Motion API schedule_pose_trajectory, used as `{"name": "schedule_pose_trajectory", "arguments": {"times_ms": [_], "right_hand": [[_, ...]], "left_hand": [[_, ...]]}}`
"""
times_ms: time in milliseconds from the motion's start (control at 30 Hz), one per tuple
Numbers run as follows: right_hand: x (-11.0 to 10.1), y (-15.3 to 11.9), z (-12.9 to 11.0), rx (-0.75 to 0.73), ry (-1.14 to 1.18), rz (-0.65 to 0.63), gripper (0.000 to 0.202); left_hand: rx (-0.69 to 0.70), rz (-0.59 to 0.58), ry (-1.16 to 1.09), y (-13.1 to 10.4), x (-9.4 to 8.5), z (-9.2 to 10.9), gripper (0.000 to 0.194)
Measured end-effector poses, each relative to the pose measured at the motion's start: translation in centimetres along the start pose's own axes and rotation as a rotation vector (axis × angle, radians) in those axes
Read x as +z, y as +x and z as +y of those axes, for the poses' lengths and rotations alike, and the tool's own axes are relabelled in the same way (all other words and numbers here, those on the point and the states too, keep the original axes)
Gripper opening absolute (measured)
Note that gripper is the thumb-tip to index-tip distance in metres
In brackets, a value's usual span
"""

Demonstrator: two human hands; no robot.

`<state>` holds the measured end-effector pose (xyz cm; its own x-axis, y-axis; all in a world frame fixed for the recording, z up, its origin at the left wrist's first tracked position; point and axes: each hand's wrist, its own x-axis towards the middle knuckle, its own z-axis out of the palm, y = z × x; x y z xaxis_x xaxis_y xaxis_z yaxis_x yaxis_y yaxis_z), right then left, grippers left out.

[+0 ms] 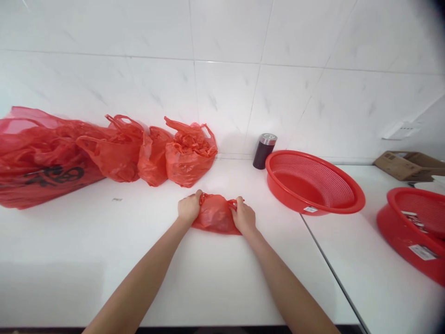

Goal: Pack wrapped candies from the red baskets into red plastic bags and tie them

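Red bag point(216, 215): pinched in the fingers of left hand point(189, 208) at nine o'clock, right hand point(245, 217) at three; could rip if tugged unevenly.

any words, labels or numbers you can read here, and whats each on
Nothing reads clearly.
Large red bag: black writing, too creased.
Left-hand red basket: white label, too small.
Right-hand red basket: white label, too blurred.
Table: grey mark, too small.

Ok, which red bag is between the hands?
The small, low bag near the table's middle, gripped by both the left hand and right hand; the others stand untouched by the wall.
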<state>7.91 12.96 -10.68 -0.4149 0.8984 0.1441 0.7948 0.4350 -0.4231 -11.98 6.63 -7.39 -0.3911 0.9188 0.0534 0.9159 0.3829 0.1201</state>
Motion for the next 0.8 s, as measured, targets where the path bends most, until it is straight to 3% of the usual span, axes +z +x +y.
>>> {"name": "schedule_pose_trajectory", "arguments": {"times_ms": [367,600,800], "right_hand": [[0.1,-0.1,-0.3,-0.011,-0.177,0.016,0.013],[-0.5,-0.5,0.4,0.057,-0.204,0.076,0.033],[-1.0,-0.6,0.7,0.09,-0.194,0.077,0.038]], "left_hand": [[0.02,0.044,0.04,-0.2,0.7,-0.1,0.032],[-0.066,0.093,-0.016,-1.1,0.6,-1.5,0.034],[-0.205,-0.037,-0.139,-0.1,-0.9,-3.8,0.039]]}}
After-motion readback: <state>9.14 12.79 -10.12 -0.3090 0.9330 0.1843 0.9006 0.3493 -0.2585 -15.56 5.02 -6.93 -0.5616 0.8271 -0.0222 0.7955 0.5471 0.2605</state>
